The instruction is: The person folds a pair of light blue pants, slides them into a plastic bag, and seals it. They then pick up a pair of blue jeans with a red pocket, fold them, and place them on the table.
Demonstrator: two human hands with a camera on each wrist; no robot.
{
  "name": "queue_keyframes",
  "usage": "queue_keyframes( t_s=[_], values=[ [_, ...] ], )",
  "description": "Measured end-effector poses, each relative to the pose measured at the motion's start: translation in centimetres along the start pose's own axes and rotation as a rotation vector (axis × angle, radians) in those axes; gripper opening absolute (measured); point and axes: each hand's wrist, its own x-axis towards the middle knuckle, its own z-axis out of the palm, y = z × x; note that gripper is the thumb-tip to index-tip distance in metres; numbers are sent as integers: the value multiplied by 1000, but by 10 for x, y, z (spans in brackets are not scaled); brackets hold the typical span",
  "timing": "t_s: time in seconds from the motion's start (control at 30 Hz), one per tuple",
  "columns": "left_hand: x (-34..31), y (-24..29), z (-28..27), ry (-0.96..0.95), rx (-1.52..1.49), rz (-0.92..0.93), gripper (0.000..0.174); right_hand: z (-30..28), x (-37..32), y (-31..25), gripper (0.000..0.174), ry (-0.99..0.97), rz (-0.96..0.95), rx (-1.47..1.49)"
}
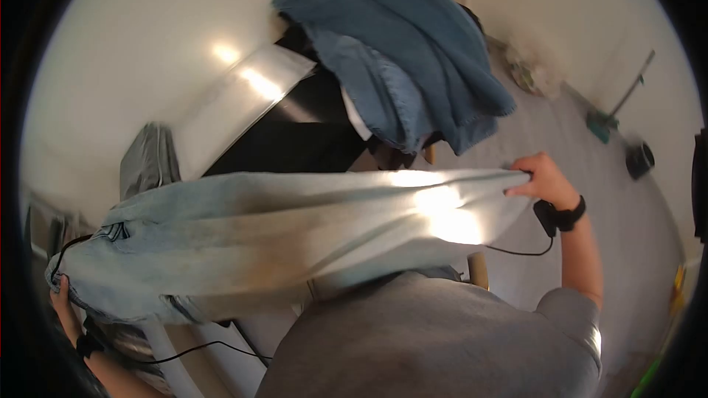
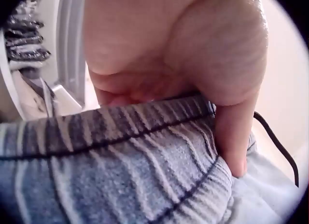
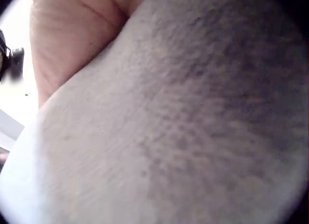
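Note:
A pair of light blue jeans (image 1: 295, 228) is stretched sideways across the front of the body. My left hand (image 1: 62, 296) grips its gathered waistband at the far left. In the left wrist view the ribbed waistband (image 2: 120, 132) lies in the left hand (image 2: 178, 50), thumb over the near side and the other fingers partly hidden behind the cloth. My right hand (image 1: 544, 180) pinches the leg end at the right. Pale cloth (image 3: 159, 127) fills most of the right wrist view, with part of the right hand (image 3: 72, 40) at its upper left and the fingertips hidden.
Darker blue jeans (image 1: 413, 66) lie heaped beyond, beside a black surface (image 1: 295, 140). Folded grey cloth (image 1: 150, 158) is at the left. On the floor at the right stand a green brush with a long handle (image 1: 603, 124), a dark container (image 1: 639, 160) and a plastic bag (image 1: 535, 77).

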Motion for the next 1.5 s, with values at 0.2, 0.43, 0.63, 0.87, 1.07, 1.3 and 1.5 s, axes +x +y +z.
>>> queue_keyframes(
  t_s=[0.2,0.43,0.63,0.87,1.07,1.3,1.5],
  values=[
    [-83,-50,3,-87,-143,-291,56,-28,77,-67,39,-668,150,218],
    [-13,-114,5,229,416,-151,54,-114,244,-160,19,177,-185,-455],
    [51,-120,64,258,-501,-70,38,-164,369,-158,15,563,-635,-577],
    [-36,-167,176,57,-360,-378,38,-52,374,-65,24,409,-660,-781],
    [-102,-223,177,-46,-778,-539,34,-6,358,-45,20,362,-469,-541],
    [-91,-198,151,-10,-714,-722,72,-36,360,-40,33,174,-344,-189],
    [-49,-207,183,-117,-66,-704,65,-51,387,-45,21,491,103,-60]
  ],
)
